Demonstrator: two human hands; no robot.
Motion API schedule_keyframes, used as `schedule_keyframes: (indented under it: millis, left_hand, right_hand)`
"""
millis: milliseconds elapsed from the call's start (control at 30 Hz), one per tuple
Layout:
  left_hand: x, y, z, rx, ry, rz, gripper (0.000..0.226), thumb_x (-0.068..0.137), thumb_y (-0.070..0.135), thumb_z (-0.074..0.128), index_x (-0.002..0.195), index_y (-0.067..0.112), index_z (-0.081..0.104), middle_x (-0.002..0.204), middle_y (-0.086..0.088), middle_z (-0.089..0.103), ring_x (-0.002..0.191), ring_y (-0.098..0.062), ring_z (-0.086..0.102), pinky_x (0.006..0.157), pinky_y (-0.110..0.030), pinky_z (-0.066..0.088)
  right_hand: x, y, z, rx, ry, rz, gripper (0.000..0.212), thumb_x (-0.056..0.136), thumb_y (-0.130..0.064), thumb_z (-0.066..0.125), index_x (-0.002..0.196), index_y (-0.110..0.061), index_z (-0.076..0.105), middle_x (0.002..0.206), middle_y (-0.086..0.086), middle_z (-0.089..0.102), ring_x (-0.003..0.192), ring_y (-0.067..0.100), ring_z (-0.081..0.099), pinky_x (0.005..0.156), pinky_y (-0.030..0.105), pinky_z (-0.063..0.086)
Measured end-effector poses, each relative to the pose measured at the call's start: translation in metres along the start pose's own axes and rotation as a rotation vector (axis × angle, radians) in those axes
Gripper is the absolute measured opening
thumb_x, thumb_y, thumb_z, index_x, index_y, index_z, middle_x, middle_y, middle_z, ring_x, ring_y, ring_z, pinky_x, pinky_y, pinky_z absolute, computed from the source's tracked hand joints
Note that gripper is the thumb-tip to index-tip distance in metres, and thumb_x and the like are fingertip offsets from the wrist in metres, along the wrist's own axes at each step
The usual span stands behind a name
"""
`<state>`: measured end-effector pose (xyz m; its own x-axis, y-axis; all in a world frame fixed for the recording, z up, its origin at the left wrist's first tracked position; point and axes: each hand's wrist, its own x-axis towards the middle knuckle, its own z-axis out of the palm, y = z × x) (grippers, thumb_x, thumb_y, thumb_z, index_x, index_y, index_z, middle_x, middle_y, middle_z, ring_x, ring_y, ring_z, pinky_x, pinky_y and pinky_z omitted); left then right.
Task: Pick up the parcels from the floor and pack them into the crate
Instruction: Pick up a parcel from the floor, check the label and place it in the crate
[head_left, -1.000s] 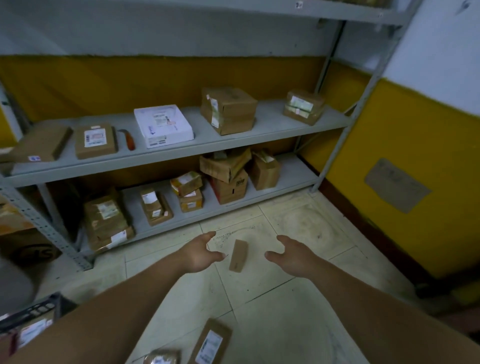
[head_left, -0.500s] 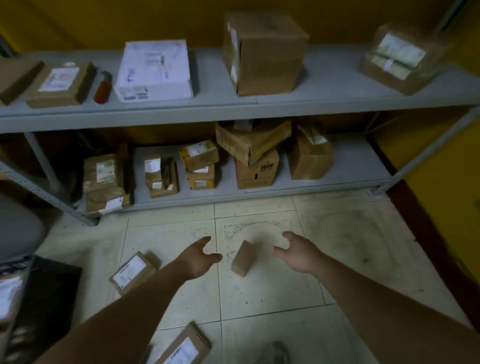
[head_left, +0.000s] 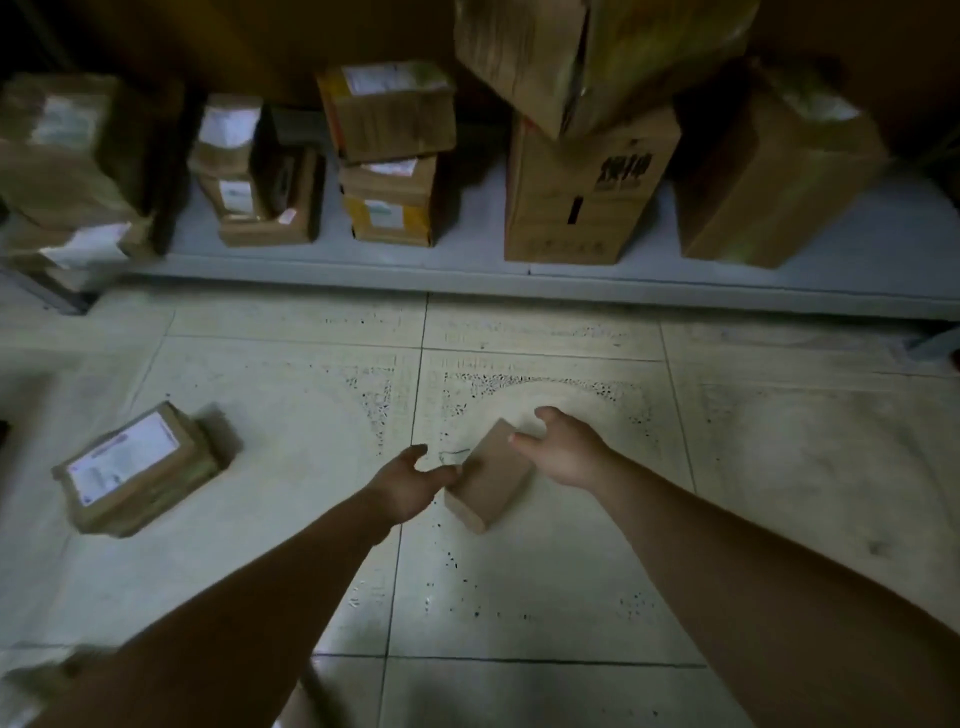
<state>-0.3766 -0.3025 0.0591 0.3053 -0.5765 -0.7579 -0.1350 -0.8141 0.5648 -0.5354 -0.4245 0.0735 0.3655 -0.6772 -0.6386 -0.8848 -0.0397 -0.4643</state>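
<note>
A small plain brown parcel (head_left: 491, 478) lies on the tiled floor, one corner pointing away from me. My left hand (head_left: 410, 483) sits at its left edge with spread fingers, and the fingertips touch the side of the parcel. My right hand (head_left: 563, 452) hovers at its far right corner, thumb and fingers spread apart, and is not closed round it. A larger brown parcel with a white label (head_left: 140, 467) lies on the floor to the left. No crate is in view.
The low grey shelf (head_left: 467, 270) runs across the back, lined with several cardboard boxes, among them a tall one (head_left: 582, 197). A shelf leg (head_left: 52, 296) stands at the left. Bare tiles lie to the right of my hands.
My head has dropped lower and closer, so the upper shelf is out of view. Both hands have moved in on the small parcel, and the left one now touches it.
</note>
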Motion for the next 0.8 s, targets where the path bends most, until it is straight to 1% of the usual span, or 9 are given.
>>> schedule_keyframes:
  millis: [133,200,267,400,533,633,733,767,800]
  left_hand:
    - [0.045,-0.024,0.028,-0.009,-0.106,0.065,0.087,0.081,0.05,0.065,0.15,0.023,0.02,0.149,-0.007,0.038,0.127,-0.027,0.045,0.095,-0.032,0.038]
    - [0.055,-0.032,0.038,-0.029,-0.181,0.062,0.073,0.086,0.047,0.06,0.147,0.023,0.027,0.138,-0.004,0.047,0.113,-0.022,0.049,0.086,-0.031,0.045]
    - [0.058,-0.038,0.044,-0.146,-0.241,0.027,0.059,0.09,0.042,0.056,0.141,0.021,0.036,0.123,-0.001,0.053,0.108,-0.023,0.049,0.088,-0.037,0.048]
    - [0.03,-0.025,0.037,-0.27,-0.283,0.036,0.047,0.092,0.023,0.058,0.134,0.006,0.044,0.109,-0.006,0.061,0.098,-0.019,0.058,0.085,-0.028,0.05]
    - [-0.045,0.015,0.004,-0.221,-0.253,0.08,0.045,0.088,0.021,0.063,0.13,0.01,0.049,0.113,-0.015,0.062,0.097,-0.023,0.055,0.085,-0.032,0.046]
    - [-0.114,0.052,-0.03,-0.117,-0.23,0.146,0.064,0.074,0.029,0.068,0.133,0.013,0.051,0.111,-0.006,0.064,0.099,-0.02,0.058,0.092,-0.032,0.048]
    - [-0.187,0.088,-0.063,-0.162,-0.143,0.211,0.057,0.089,0.026,0.062,0.141,0.016,0.039,0.123,-0.002,0.058,0.103,-0.012,0.057,0.086,-0.016,0.048]
    - [-0.211,0.101,-0.075,-0.233,-0.101,0.203,0.061,0.092,0.031,0.058,0.145,0.019,0.032,0.134,-0.004,0.052,0.109,-0.013,0.056,0.089,-0.019,0.048]
    - [-0.235,0.112,-0.089,-0.348,-0.061,0.138,0.071,0.09,0.041,0.058,0.149,0.022,0.024,0.142,-0.004,0.046,0.117,-0.019,0.053,0.096,-0.029,0.048]
  right_hand:
    - [0.05,0.02,0.036,0.025,0.013,-0.015,0.072,0.093,-0.051,0.05,0.149,-0.011,0.029,0.15,0.011,0.039,0.134,0.027,0.042,0.101,0.031,0.037]
    - [0.066,0.027,0.049,0.066,0.001,-0.001,0.067,0.091,-0.055,0.05,0.141,-0.012,0.041,0.142,0.011,0.049,0.125,0.027,0.05,0.101,0.034,0.041]
    - [0.07,0.031,0.057,0.099,0.017,-0.008,0.057,0.09,-0.055,0.051,0.125,-0.01,0.054,0.122,0.011,0.062,0.107,0.026,0.059,0.09,0.034,0.048]
    - [0.036,0.021,0.047,0.142,0.059,-0.006,0.054,0.09,-0.054,0.052,0.12,-0.009,0.056,0.113,0.008,0.065,0.1,0.026,0.061,0.076,0.031,0.047]
    - [-0.034,-0.016,0.007,0.212,0.086,0.012,0.048,0.09,-0.052,0.053,0.118,-0.013,0.056,0.11,0.005,0.065,0.094,0.022,0.061,0.068,0.028,0.042]
    - [-0.099,-0.062,-0.037,0.313,0.108,0.079,0.059,0.082,-0.067,0.05,0.109,-0.016,0.054,0.103,0.002,0.063,0.092,0.021,0.061,0.069,0.03,0.045]
    - [-0.165,-0.109,-0.078,0.394,0.168,0.131,0.053,0.087,-0.061,0.048,0.107,-0.011,0.052,0.1,0.005,0.061,0.089,0.025,0.059,0.068,0.031,0.043]
    - [-0.189,-0.126,-0.092,0.446,0.189,0.138,0.047,0.089,-0.055,0.049,0.107,-0.011,0.052,0.098,0.006,0.061,0.085,0.023,0.059,0.064,0.03,0.042]
    - [-0.213,-0.142,-0.106,0.515,0.206,0.139,0.041,0.091,-0.049,0.049,0.107,-0.011,0.052,0.096,0.007,0.061,0.08,0.021,0.058,0.061,0.029,0.041]
